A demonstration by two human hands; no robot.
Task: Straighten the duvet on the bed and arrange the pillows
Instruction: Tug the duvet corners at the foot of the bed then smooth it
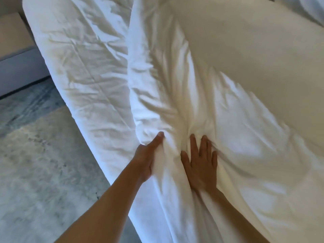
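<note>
A white duvet [236, 137] lies rumpled over the bed, its bunched edge running from the top middle down to the lower middle. My left hand [149, 158] grips a fold of that edge, thumb on top and fingers hidden under the cloth. Just to its right, my right hand [199, 165] presses flat on the duvet with straight, spread fingers. Left of the duvet's edge the wrinkled white sheet on the mattress [84, 71] is uncovered. No whole pillow shows; only a bit of white bedding [308, 9] sits at the top right corner.
A grey mottled floor [35, 163] runs along the bed's left side. At the upper left stands a low grey and beige piece of furniture [15, 50] close to the mattress corner.
</note>
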